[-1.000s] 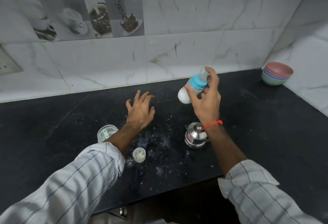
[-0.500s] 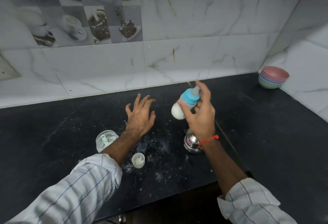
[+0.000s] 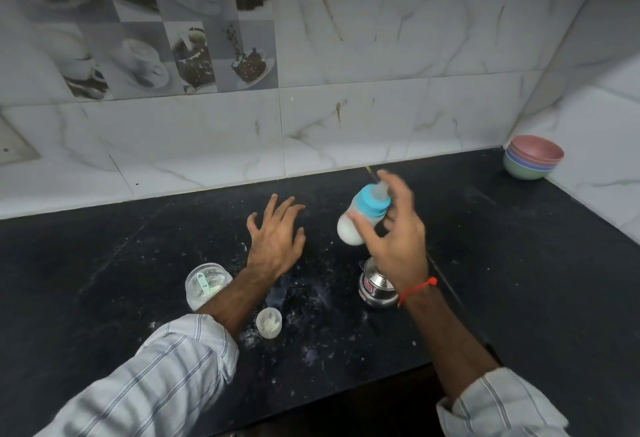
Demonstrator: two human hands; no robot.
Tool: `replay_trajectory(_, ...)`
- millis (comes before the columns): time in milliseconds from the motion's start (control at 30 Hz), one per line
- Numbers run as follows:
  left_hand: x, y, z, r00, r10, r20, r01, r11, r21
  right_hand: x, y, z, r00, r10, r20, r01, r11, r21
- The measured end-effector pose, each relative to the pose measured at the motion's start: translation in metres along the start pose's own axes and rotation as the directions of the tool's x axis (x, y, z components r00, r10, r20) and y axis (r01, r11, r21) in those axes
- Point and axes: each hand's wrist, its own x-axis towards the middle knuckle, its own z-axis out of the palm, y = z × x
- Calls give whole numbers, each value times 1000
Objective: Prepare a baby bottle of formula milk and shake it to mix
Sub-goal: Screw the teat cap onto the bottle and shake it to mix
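A small baby bottle with a blue collar, a clear teat and white milk inside is held tilted in the air by my right hand, thumb on its body and a finger over the teat; hand and bottle are motion-blurred. My left hand rests palm down on the black counter with its fingers spread, holding nothing. A clear formula jar with a pale scoop inside stands beside my left forearm. A small clear cap lies near my left sleeve.
A small steel pot stands under my right wrist. White powder is spilled on the counter between my arms. A stack of coloured bowls sits in the far right corner. Tiled walls close the back and right side.
My right hand with the bottle has shifted down and slightly left relative to the pot, and the bottle's tilt has changed. The left hand stays flat on the counter.
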Motion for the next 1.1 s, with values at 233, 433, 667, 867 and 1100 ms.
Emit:
replay_trajectory(233,-1,1,-1,1000,3,11,-3,1000,15,4,-2,-3,992,-3,126,15,996,-91)
replay_trajectory(433,-3,-4,-1,1000,-10,21,9,1000,24,4,0,0,993,-25,118,37,994,-107)
replay_trajectory(667,-1,-6,1,1000,7,18,-8,1000,28,4,-10,1,990,-96,-106,97,995,2)
replay_trajectory(867,-1,-3,0,999,39,-8,-39,999,6,-13,7,2,988,96,125,-93,995,-30)
replay_trajectory(1100,-15,10,-7,961,260,92,-241,954,-179,-13,8,5,990,130,56,-131,991,14)
